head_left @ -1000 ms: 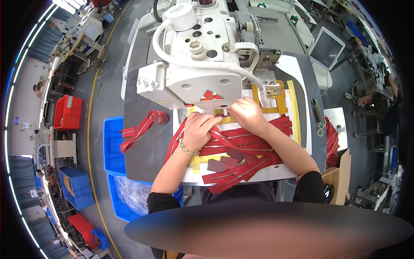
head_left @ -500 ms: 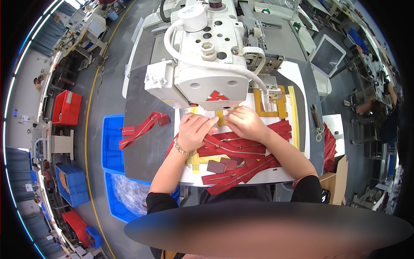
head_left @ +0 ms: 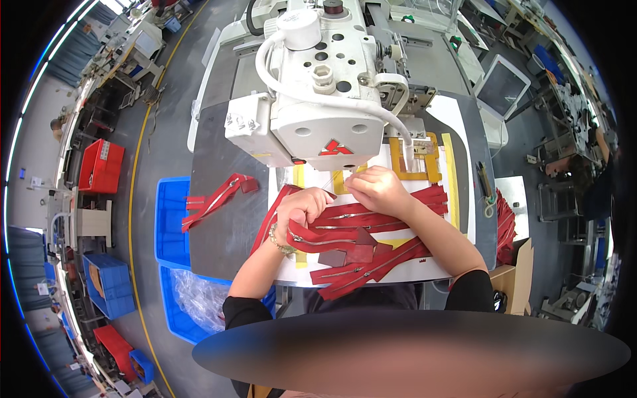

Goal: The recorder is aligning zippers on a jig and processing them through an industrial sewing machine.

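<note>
My left hand (head_left: 304, 207) is curled over the end of a red zipper strip (head_left: 345, 232) on the white work plate (head_left: 458, 219), just in front of the white sewing machine (head_left: 318, 106). My right hand (head_left: 375, 187) pinches the same strip's end beside the left hand, under the machine head. Several more red zippers (head_left: 365, 268) lie fanned across the plate between my forearms, with dark red fabric patches (head_left: 363, 244) on top. Yellow tape guides (head_left: 415, 159) mark the plate behind my right hand.
Loose red zippers (head_left: 215, 198) lie at the grey table's left, over a blue bin (head_left: 169, 212). A second blue bin with clear plastic (head_left: 192, 298) stands below. More red zippers (head_left: 507, 229) hang at the right beside a cardboard box (head_left: 521, 275). A grey screen (head_left: 501, 86) stands far right.
Both hands have stayed together at the zipper end under the machine head; the view has shifted closer and slightly down, and my left hand has curled tighter.
</note>
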Demonstrator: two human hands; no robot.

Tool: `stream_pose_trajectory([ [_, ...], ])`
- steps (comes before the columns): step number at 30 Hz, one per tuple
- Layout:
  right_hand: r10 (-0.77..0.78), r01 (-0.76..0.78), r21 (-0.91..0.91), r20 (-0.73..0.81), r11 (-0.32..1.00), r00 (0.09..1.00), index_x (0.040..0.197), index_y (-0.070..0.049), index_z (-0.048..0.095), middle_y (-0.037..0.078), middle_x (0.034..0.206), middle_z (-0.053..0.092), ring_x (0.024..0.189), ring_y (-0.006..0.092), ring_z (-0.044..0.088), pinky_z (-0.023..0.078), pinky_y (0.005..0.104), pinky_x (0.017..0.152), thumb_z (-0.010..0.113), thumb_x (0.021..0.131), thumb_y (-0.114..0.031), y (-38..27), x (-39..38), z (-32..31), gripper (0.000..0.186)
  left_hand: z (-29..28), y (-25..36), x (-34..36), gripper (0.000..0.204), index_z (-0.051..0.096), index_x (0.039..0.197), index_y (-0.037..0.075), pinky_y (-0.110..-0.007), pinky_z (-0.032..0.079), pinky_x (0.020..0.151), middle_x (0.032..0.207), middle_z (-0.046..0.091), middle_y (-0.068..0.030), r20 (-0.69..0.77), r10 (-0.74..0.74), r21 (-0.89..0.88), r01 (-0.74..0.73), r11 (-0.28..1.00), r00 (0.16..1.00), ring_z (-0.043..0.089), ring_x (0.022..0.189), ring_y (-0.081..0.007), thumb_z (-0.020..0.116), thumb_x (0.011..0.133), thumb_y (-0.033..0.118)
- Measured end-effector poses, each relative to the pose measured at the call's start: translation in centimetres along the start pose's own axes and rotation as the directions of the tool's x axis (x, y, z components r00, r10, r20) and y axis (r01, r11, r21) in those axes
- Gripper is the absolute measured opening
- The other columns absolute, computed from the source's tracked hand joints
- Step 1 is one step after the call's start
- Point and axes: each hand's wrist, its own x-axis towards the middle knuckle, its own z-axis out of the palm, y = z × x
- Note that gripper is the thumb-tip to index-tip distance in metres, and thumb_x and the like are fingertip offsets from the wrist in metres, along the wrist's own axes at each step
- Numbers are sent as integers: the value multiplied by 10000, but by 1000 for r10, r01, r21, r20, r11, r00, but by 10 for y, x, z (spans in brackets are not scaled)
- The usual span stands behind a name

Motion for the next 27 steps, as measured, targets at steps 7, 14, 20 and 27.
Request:
stream_pose_trajectory([
  [7,10,-10,21,-2,1000,1000,823,-70,651,53,786,686,690,212,658,522,324,642,726,734,-73,-3,3,-1,116,-11,11,4,556,442,634,65,-401,498,768,630,462,-24,59,-7,-72,11,997,998,484,610,-183,448,940,530],
  [14,17,-17,2,53,1000,998,827,-73,650,49,801,687,717,211,661,525,325,665,713,751,-83,0,2,-5,100,-46,55,13,556,648,1009,54,-320,432,844,1003,568,-57,106,-195,435,131,891,975,551,926,-206,856,628,402],
  [20,21,-22,28,34,999,999,809,-77,632,43,761,665,700,212,643,512,332,654,696,755,-84,0,4,-3,84,-76,89,-18,609,653,1080,24,-273,463,681,796,605,-38,12,-475,523,399,753,880,563,736,-128,887,585,290],
  [27,27,-27,50,7,998,1000,814,-71,633,49,767,663,698,228,633,509,340,661,683,738,-81,-1,6,-3,91,-68,91,-81,403,644,1135,46,-258,492,692,824,649,-42,-45,-676,318,652,689,736,610,752,-108,733,744,11],
])
